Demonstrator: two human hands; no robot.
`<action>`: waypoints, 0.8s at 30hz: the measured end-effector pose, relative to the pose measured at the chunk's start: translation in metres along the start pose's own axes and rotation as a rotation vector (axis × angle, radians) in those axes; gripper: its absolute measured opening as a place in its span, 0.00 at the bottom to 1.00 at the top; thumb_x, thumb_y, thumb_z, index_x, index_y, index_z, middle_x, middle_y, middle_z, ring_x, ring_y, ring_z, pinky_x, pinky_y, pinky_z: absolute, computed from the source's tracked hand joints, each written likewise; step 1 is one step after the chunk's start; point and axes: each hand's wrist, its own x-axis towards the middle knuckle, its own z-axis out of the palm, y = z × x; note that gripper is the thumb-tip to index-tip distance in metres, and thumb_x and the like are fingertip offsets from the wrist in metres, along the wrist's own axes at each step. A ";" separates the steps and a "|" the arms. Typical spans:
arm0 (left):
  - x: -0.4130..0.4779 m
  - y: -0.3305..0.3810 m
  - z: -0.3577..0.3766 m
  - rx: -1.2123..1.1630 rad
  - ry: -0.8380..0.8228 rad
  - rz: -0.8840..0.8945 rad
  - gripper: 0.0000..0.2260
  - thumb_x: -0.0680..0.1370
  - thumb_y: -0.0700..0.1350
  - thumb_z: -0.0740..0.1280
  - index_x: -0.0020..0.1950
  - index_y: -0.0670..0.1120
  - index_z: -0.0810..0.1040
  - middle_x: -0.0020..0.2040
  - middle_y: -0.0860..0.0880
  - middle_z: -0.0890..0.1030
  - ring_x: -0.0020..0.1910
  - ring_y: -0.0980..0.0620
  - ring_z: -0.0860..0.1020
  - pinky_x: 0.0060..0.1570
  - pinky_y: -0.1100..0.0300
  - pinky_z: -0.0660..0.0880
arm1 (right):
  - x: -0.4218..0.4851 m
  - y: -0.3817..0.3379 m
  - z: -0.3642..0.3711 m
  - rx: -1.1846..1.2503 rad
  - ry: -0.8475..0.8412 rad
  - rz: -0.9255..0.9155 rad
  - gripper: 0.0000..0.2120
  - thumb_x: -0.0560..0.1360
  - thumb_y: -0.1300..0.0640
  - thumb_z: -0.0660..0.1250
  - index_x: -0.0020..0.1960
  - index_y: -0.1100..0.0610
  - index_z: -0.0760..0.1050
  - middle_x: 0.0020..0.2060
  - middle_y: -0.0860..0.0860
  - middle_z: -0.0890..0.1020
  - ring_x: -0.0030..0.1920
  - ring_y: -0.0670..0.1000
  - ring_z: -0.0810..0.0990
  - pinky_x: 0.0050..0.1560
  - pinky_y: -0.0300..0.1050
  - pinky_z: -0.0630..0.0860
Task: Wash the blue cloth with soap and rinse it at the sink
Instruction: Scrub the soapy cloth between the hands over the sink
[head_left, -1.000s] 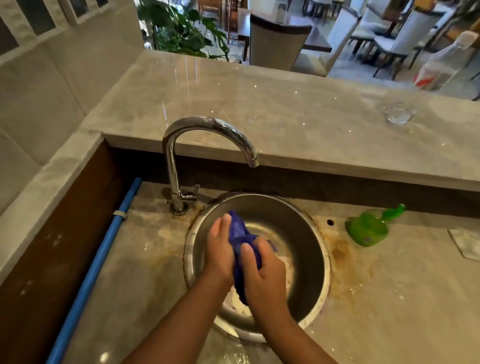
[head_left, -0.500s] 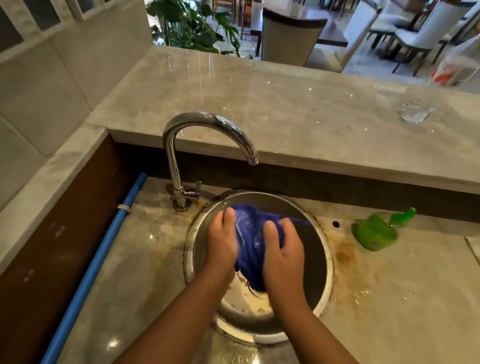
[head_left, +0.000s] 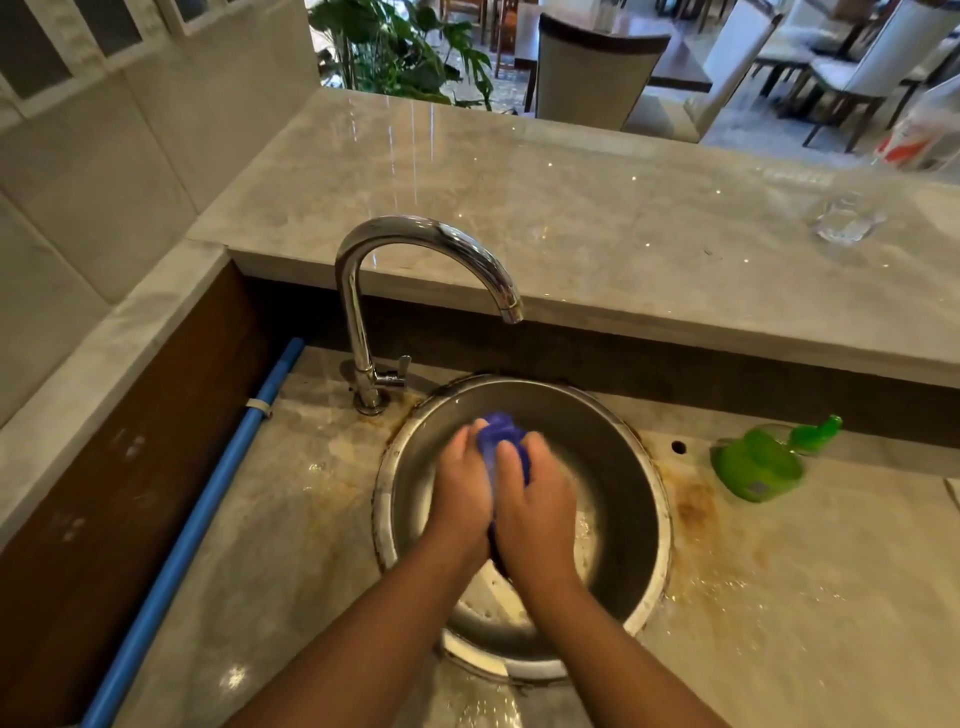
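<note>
Both hands are down inside the round steel sink (head_left: 644, 499), pressed close together over the middle of the bowl. The blue cloth (head_left: 501, 434) is bunched up between them; only a crumpled tuft shows above the fingers and a dark strip at the wrists. The left hand (head_left: 462, 493) has its fingers curled shut around the cloth from the left, and the right hand (head_left: 537, 506) clamps it from the other side, fingers wrapped over the top. The hands are a little blurred.

No water runs from the chrome tap (head_left: 415, 249), which arches over the sink's back edge from its base at the back-left of the rim. Foam flecks cling to the near wall of the bowl.

On the counter (head_left: 291, 545), a green soap bottle (head_left: 758, 462) lies on its side near the back edge, right of the sink. A blue pipe (head_left: 197, 525) runs along the counter's left edge. On the raised ledge (head_left: 571, 208) behind, 1 clear glass (head_left: 844, 223) stands toward the right end.
</note>
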 end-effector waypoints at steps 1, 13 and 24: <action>-0.004 -0.005 0.002 0.035 -0.036 -0.014 0.13 0.84 0.50 0.57 0.47 0.47 0.78 0.40 0.47 0.82 0.37 0.52 0.82 0.40 0.58 0.78 | 0.010 0.006 -0.003 0.025 0.011 0.065 0.10 0.82 0.55 0.60 0.42 0.53 0.72 0.33 0.48 0.77 0.31 0.46 0.74 0.33 0.44 0.72; 0.015 -0.003 -0.036 0.320 0.152 0.190 0.09 0.82 0.52 0.60 0.48 0.50 0.75 0.47 0.40 0.79 0.44 0.42 0.81 0.46 0.47 0.80 | 0.047 0.002 -0.037 0.404 -0.022 0.404 0.12 0.83 0.50 0.58 0.51 0.57 0.74 0.44 0.57 0.80 0.43 0.56 0.80 0.47 0.54 0.79; 0.001 -0.016 -0.037 -0.344 -0.329 -0.389 0.33 0.69 0.67 0.62 0.64 0.45 0.79 0.61 0.40 0.83 0.57 0.39 0.82 0.61 0.45 0.75 | 0.042 -0.019 -0.058 0.786 -0.323 0.622 0.11 0.80 0.52 0.63 0.53 0.56 0.80 0.48 0.58 0.85 0.50 0.57 0.83 0.53 0.54 0.80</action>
